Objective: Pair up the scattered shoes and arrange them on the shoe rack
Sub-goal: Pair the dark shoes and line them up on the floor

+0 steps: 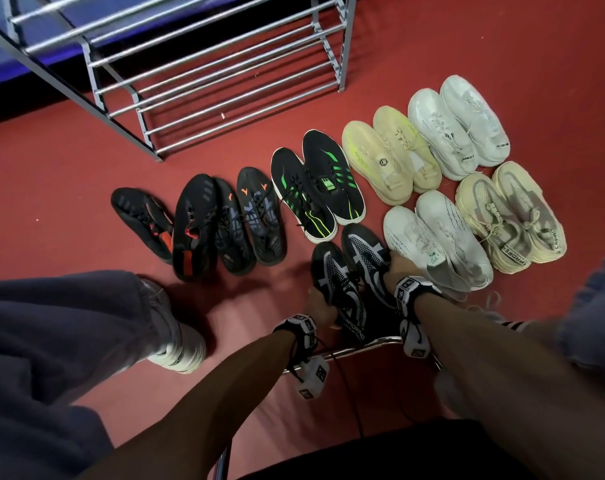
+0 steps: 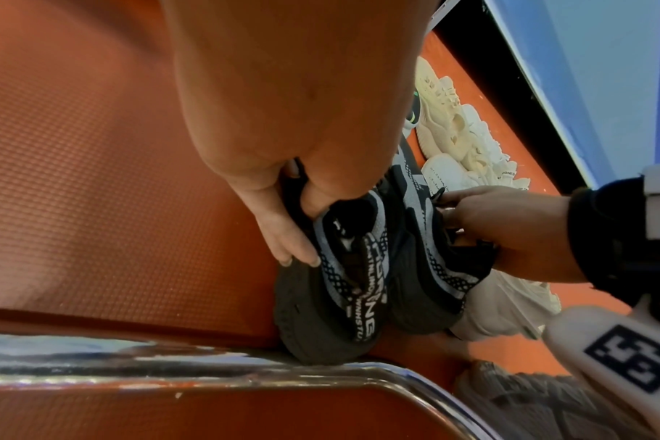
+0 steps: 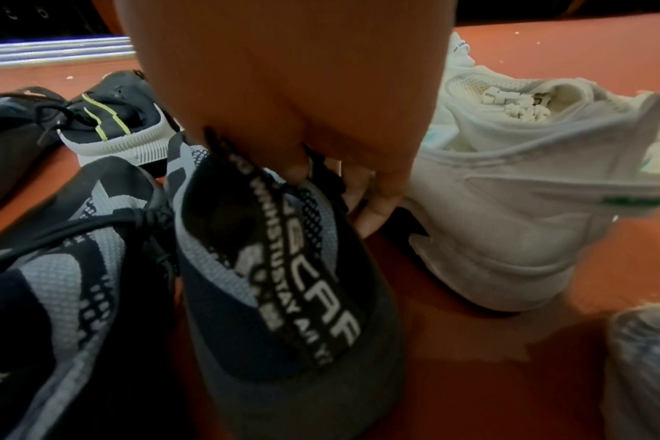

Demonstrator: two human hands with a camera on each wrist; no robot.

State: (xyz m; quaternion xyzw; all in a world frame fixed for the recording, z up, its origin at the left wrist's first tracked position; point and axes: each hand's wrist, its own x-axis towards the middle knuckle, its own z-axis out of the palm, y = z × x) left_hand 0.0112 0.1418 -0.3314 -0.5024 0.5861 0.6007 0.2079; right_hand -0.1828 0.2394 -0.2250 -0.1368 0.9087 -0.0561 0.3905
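A pair of black-and-grey mesh shoes stands side by side on the red floor in front of me. My left hand (image 1: 320, 304) grips the left shoe (image 1: 339, 289) at its collar, fingers curled over the outer side (image 2: 283, 232). My right hand (image 1: 396, 268) grips the right shoe (image 1: 366, 258) near its laces and tongue (image 3: 321, 169). The left wrist view shows both shoes' heels (image 2: 343, 285) on the floor, close against a chrome bar. The grey metal shoe rack (image 1: 207, 64) stands at the back left, and its bars hold no shoes.
Several other pairs line the floor: black-orange (image 1: 190, 223), black-blue (image 1: 249, 216), black-green (image 1: 314, 181), yellowish (image 1: 387, 154), white (image 1: 456, 123), white (image 1: 436, 237) and beige (image 1: 512, 216). A chrome chair bar (image 1: 363, 344) crosses under my wrists. My left leg and its shoe (image 1: 179, 344) are at the left.
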